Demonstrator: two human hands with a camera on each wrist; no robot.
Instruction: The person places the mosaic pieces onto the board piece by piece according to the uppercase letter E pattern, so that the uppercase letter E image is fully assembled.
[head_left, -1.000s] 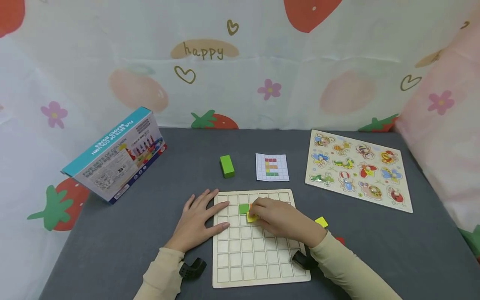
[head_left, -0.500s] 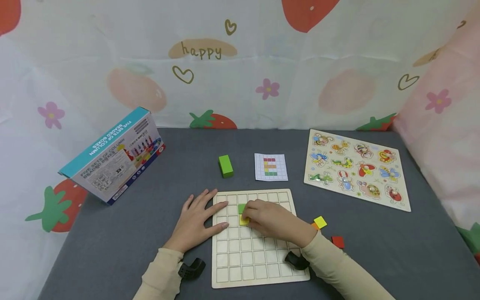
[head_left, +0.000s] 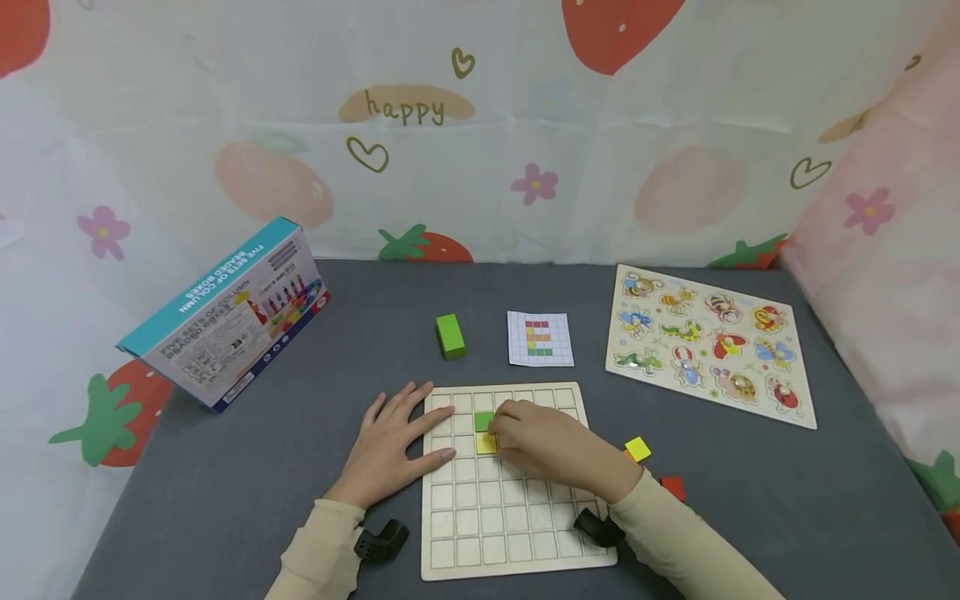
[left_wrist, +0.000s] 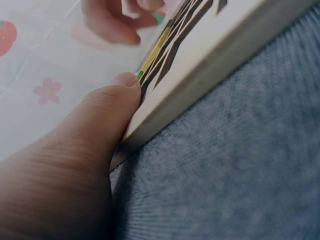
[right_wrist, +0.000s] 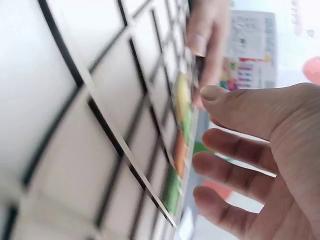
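Observation:
My left hand [head_left: 393,446] rests over the left edge of a pale wooden grid board [head_left: 517,562], fingers spread. In the left wrist view its thumb [left_wrist: 117,92] presses the board's edge. A green tile [head_left: 483,422] and a yellow tile [head_left: 486,443] lie in neighbouring cells. My right hand [head_left: 551,442] hovers just right of them, fingers loosely bent. The right wrist view shows this right hand [right_wrist: 260,145] with nothing between thumb and fingers, beside the yellow tile [right_wrist: 182,92], an orange tile [right_wrist: 180,147] and another green tile [right_wrist: 172,190]. In the head view the right hand hides the orange one.
Behind the board lie a green block [head_left: 451,337] and a pattern card [head_left: 540,339]. An insect picture board [head_left: 712,346] is at back right, a box [head_left: 232,312] at left. Loose yellow [head_left: 638,449] and red [head_left: 672,487] tiles lie by the right forearm.
The right hand has carried the yellow tile slightly left, into the cell in front of the green one, and let it go. The left hand has stayed put.

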